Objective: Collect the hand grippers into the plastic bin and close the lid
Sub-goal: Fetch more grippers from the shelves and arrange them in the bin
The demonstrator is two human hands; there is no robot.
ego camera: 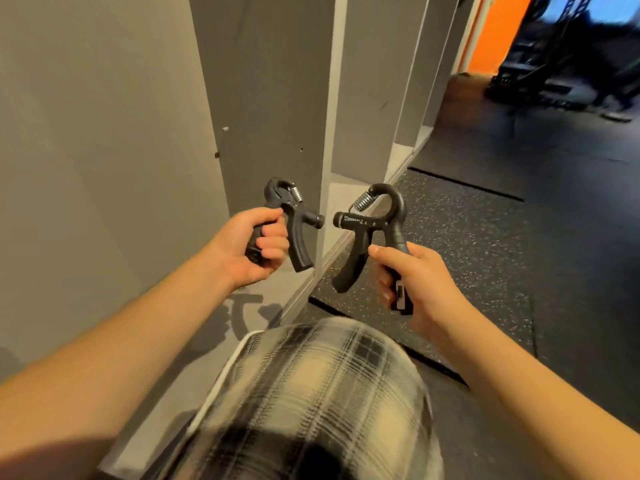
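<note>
head cam | 1 view | looks forward and down, close over both forearms | wide-angle, gray wall [86, 133] left

two black hand grippers are held up side by side, apart, spring ends at twelve o'clock. the left hand gripper [289, 220] has one handle enclosed in a fist, its free handle curving toward five o'clock, adjustment knob pointing to three o'clock. the right hand gripper [370, 233] mirrors it: knob toward nine, free handle toward seven, its spring uncovered.
</note>
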